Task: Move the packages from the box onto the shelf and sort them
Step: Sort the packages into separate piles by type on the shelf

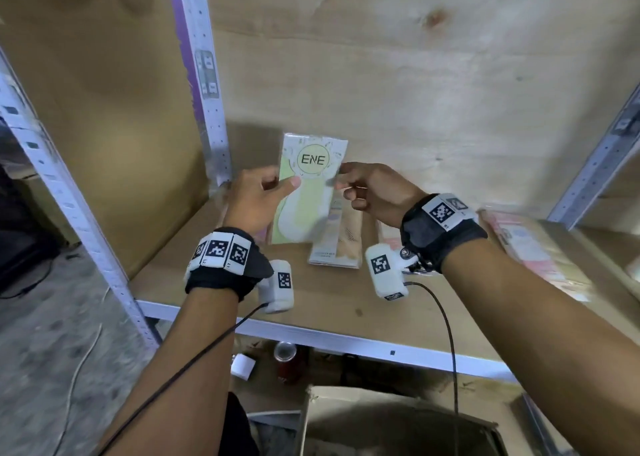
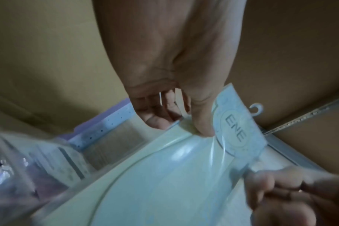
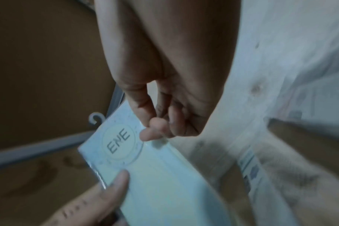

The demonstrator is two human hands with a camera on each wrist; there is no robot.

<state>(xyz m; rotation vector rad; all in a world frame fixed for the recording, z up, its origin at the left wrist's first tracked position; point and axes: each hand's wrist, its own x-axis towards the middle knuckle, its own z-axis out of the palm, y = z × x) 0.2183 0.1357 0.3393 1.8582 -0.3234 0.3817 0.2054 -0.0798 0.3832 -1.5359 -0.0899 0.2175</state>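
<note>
**Green ENE pack held upright over the shelf, both hands on it**

Plywood backs this bay, and right in front of it the action sits. Left hand (image 1: 254,201) grips the ENE package (image 1: 311,185) at its left edge, thumb pressed across the front, fingers curled behind. Right hand (image 1: 372,192) pinches the opposite edge just under the printed circle, thumb and forefinger nipping the clear wrap, the other fingers tucked in. So both hands are closed on the same pack, one per side, level with each other.

The pack stands upright, long axis running up and down, logo end on top, a small hanger hook (image 2: 256,109) at that end. It hangs above the shelf board (image 1: 214,282), not resting on it as far as I can tell.

Just below the ENE package lies a beige package (image 1: 341,244) flat on the board, long axis pointing away from the person. Well right of it, a pink package (image 1: 526,248) lies flat too. Far below, the box (image 1: 363,414) sits open on the floor.

My read: the pack must tip flat and go down beside its neighbours, with neither hand nearer
</note>
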